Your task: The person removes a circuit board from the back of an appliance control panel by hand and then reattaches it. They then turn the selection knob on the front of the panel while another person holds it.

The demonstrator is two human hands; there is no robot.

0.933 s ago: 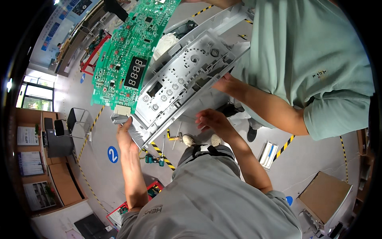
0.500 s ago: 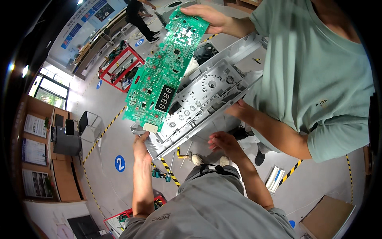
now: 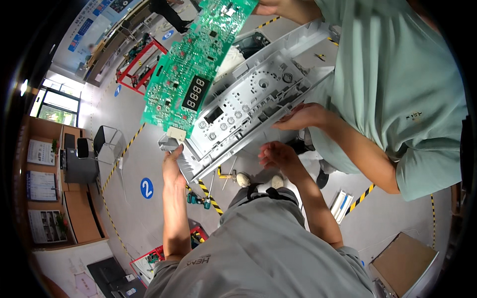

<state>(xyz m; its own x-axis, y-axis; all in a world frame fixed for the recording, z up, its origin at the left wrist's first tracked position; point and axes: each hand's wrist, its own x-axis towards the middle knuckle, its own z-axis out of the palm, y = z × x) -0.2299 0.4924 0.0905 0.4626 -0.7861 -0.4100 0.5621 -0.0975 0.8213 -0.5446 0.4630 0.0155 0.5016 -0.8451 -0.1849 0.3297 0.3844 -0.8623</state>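
My left hand [image 3: 173, 166] grips the left corner of a long grey plastic control panel housing [image 3: 233, 111], thumb on its edge; the fingers beneath are partly hidden. Just below the housing's near edge, my right hand [image 3: 278, 155] hangs with loosely curled, parted fingers and holds nothing. A green circuit board [image 3: 171, 84] with a black digit display [image 3: 196, 93] is held at its far end by a co-worker's hand [image 3: 268, 7]. It slants over the housing's far left side, with its pale connector [image 3: 176, 133] near my left thumb. The co-worker's other hand [image 3: 305, 116] is at the housing's near right edge.
A co-worker in a green shirt [image 3: 377, 99] stands close on the right. On the floor are a cordless drill [image 3: 198, 199], a hammer [image 3: 227, 174], pliers [image 3: 319, 56] and a white tray [image 3: 343, 204]. Red tool carts [image 3: 141, 67] and a chair [image 3: 102, 141] stand to the left.
The circuit board has moved up and left, showing more of the housing. The co-worker's lower hand shows more fully at the housing's edge. The whole view has shifted slightly.
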